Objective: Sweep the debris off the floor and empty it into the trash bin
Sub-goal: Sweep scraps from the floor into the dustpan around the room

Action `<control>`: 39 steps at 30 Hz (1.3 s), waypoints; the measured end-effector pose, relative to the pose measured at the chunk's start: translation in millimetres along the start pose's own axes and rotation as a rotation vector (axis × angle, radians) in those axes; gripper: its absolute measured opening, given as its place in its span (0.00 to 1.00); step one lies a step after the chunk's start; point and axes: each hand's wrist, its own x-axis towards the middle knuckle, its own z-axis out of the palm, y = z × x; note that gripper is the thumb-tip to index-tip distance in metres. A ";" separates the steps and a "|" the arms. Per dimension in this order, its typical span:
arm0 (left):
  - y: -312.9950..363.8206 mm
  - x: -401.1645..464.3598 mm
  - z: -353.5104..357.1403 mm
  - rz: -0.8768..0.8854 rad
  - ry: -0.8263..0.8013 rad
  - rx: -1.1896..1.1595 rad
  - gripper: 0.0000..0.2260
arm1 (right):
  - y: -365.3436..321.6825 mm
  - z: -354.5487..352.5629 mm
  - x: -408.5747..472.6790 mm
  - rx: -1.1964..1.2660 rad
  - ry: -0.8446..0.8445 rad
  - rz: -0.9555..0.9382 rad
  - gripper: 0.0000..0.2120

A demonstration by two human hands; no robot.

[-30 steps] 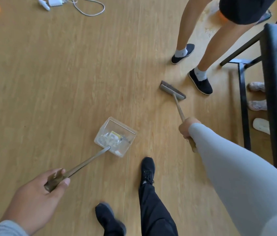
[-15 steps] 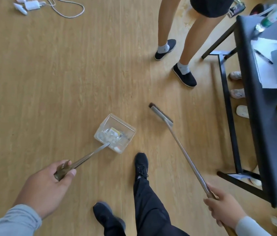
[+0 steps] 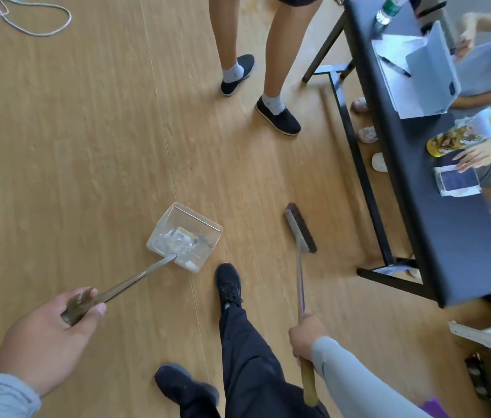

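Bright daylight, soft shadows, wide-angle distortion

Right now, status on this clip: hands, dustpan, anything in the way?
Left hand grips dustpan handle; right hand grips broom. Debris sits in dustpan. No trash bin in view. Bystander's legs ahead, black table to the right.

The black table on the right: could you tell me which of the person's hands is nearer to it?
Right. The right hand grips the broom handle just beside the black table; the left hand holds the dustpan handle far across the floor.
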 end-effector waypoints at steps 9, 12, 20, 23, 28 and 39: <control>5.5 -2.3 3.7 0.043 -0.029 0.065 0.17 | 87.7 -79.1 -59.3 0.640 0.005 0.087 0.30; 5.7 2.9 10.7 0.030 -0.041 0.062 0.20 | 98.2 -97.5 -29.7 0.646 0.121 0.129 0.28; -8.7 29.1 23.0 -0.025 -0.057 -0.063 0.23 | 6.7 -157.6 84.3 0.206 0.239 0.170 0.18; 12.8 30.3 17.8 0.033 -0.150 0.002 0.24 | -54.9 -171.1 99.8 0.080 0.280 0.030 0.20; 31.4 36.4 25.6 0.034 -0.154 -0.030 0.25 | -107.4 -183.2 113.9 0.234 0.256 0.045 0.10; -5.3 13.8 -15.3 -0.003 0.075 -0.121 0.24 | -87.1 -19.8 18.9 -0.221 0.069 -0.112 0.33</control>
